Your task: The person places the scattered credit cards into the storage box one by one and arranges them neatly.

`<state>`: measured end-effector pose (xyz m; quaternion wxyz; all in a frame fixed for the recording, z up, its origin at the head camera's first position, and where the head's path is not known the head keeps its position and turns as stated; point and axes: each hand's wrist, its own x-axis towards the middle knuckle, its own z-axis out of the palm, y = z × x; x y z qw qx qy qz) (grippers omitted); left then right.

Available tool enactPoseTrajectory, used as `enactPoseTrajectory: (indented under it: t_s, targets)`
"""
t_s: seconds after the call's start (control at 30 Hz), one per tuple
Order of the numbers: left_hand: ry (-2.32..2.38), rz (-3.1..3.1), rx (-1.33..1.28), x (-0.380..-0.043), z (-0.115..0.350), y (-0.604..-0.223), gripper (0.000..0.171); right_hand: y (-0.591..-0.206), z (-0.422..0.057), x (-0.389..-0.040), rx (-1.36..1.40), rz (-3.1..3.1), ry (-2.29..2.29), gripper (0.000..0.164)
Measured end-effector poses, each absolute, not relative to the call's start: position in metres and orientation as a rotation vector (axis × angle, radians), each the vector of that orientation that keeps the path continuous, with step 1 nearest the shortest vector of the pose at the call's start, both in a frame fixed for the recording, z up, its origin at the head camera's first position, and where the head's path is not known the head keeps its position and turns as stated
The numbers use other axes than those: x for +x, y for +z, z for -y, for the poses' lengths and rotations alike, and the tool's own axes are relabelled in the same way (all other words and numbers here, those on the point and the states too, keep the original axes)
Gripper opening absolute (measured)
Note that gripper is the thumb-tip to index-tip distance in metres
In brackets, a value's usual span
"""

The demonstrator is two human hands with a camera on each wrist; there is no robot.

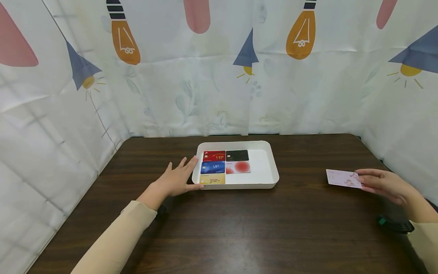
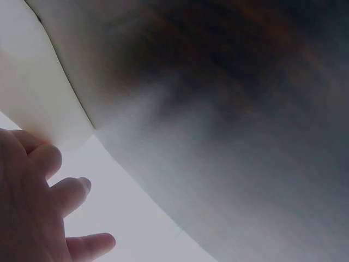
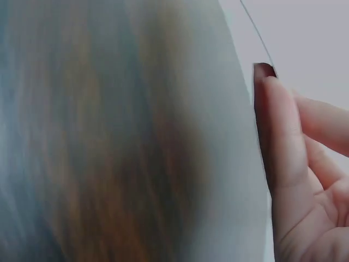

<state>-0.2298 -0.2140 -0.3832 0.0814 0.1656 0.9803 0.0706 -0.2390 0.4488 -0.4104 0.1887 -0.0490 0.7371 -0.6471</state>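
Observation:
My right hand [image 1: 386, 184] pinches a pale pink card [image 1: 343, 179] between thumb and fingers, held over the right side of the table. In the right wrist view the fingers [image 3: 286, 136] are close together and the card's face cannot be made out. My left hand [image 1: 174, 180] touches the left side of a white tray [image 1: 263, 163] with its fingers spread. Inside the tray's left part lie a red VIP card [image 1: 214, 156], a black card [image 1: 237, 155], a blue VIP card [image 1: 213, 167], a white card with red circles [image 1: 237, 167] and a gold card [image 1: 212, 179].
The tray stands on a dark wooden table [image 1: 239, 224], towards its far edge. A white patterned curtain [image 1: 212, 95] hangs behind the table and along both sides. A dark wrist strap [image 1: 398, 226] is on my right wrist.

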Motion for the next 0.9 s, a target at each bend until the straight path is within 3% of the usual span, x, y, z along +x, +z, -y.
enactPoseTrajectory:
  t_s: [0.3, 0.9]
  targets:
    - [0.217, -2.927, 0.489, -0.228, 0.214, -0.382, 0.111, -0.396, -0.415, -0.243, -0.07, -2.062, -1.917, 0.037]
    - [0.217, -2.926, 0.494, -0.229, 0.214, -0.383, 0.111, -0.366, -0.325, -0.254, -0.195, -2.038, -1.908, 0.025]
